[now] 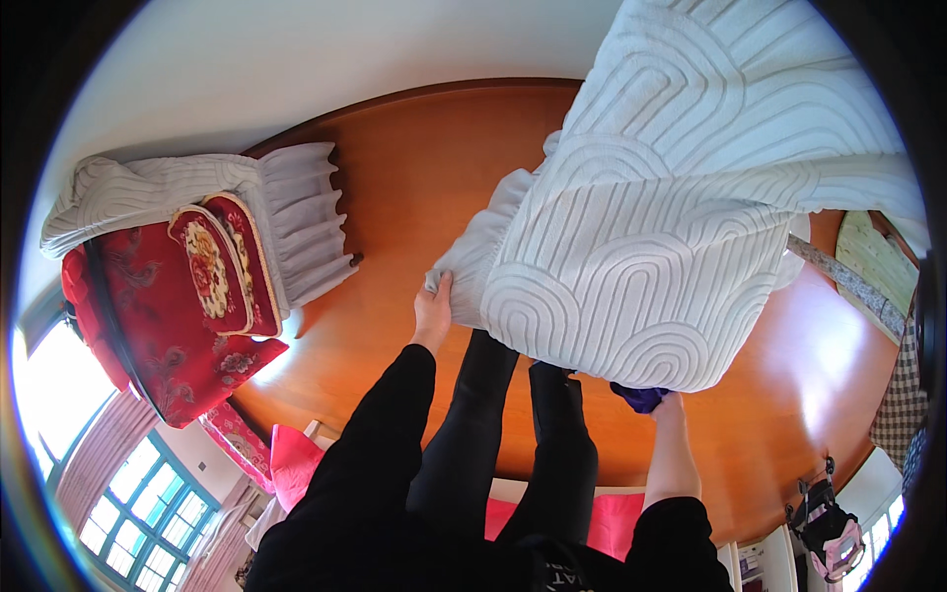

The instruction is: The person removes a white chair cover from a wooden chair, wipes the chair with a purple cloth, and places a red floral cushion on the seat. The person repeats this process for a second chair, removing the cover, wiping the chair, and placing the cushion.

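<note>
A pale grey plush cover point(629, 251), patterned with raised arches, spreads before me and rises to the upper right. Along its left side runs a thin ruffled trim point(473, 244). My left hand point(433, 309) pinches the lower corner of that ruffle between thumb and fingers. At the cover's lower right edge, my right hand point(672, 411) grips a bunched dark purple cloth point(638, 398). The fingers of that hand are mostly hidden by the cloth and the cover's edge. What lies under the cover is hidden.
A red patterned seat point(148, 311) stands at left, with a matching ruffled cover point(300, 222) and flower-patterned red pads point(222, 266). Reddish-brown wood floor point(414, 163) lies around my legs. A pink-and-black wheeled item point(828, 525) is at lower right, near a grey bar point(851, 277).
</note>
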Motion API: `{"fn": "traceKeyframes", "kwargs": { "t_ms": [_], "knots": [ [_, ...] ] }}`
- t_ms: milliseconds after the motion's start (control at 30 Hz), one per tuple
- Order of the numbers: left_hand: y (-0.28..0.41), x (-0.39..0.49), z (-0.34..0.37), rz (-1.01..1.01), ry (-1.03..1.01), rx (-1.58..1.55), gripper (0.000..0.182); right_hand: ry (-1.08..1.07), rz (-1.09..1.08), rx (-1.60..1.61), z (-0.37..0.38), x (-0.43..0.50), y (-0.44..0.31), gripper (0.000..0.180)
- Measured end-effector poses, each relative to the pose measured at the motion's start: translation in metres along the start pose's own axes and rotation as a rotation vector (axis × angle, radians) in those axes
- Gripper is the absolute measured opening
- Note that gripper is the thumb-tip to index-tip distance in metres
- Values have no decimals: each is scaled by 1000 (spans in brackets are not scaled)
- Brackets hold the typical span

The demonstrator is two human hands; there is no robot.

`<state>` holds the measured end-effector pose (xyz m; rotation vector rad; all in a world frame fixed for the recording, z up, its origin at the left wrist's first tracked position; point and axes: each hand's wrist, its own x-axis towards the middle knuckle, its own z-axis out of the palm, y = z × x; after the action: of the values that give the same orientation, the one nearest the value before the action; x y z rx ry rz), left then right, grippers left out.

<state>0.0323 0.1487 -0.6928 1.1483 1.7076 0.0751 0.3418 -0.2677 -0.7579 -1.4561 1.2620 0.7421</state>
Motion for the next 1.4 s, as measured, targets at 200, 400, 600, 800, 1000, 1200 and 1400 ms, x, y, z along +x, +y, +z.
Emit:
{"fn": "traceKeyframes", "kwargs": {
  "t_ms": [200,400,600,800,1000,1200,1400],
  "knots": [
    [7,-4,42,-23,-32,373,57,33,-8,42,-24,-4,-1,31],
    [-10,7,59,-124,-153,109,57,146,3,-61,-36,-21,-5,27],
    [111,-33,38,769,273,630,63,18,-766,-714,-21,-71,-37,53],
    [212,-71,135,1529,-199,961,62,-198,-993,-920,19,-89,-56,52],
    [253,-85,234,1751,-333,1018,56,-106,-960,-849,10,-66,-49,19],
    [325,-86,300,2092,-267,1275,53,-350,-944,-488,23,-87,-42,47],
    [380,-106,353,2243,68,1660,49,-445,-936,-513,20,-54,-38,45]
  ]
}}
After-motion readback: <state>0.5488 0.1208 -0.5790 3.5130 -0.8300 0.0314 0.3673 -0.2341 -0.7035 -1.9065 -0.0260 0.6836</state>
